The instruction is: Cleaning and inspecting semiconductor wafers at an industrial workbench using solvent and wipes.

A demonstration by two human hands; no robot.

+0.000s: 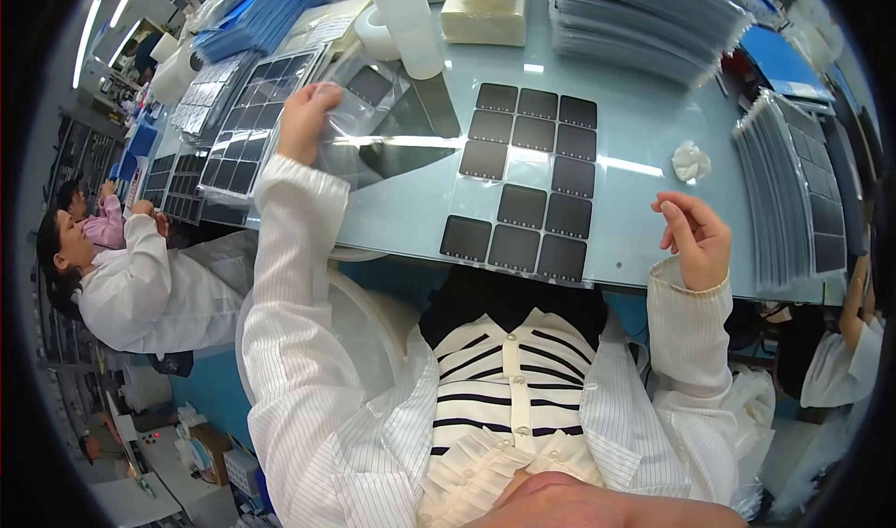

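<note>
My left hand [310, 118] is closed on the edge of a clear plastic bag [381, 108] at the left of the table. A dark square shows through the film. In front of me lies a clear sheet holding several dark square pieces [537, 206] in rows, each with a line of small pale marks along its lower edge. Two spots in that grid show no dark piece. Over the table's right front edge hovers my right hand [693, 239], its fingers loosely curled and apart, with nothing visible in them. A crumpled white tissue [692, 161] is the nearest thing to it.
A white bottle [406, 20] and a roll [375, 34] stand beyond the bag. Stacks of filled sheets rise at the right [789, 192], far right [644, 15] and left [261, 118]. Cream-coloured blocks [483, 15] sit behind. A co-worker [121, 276] sits at my left.
</note>
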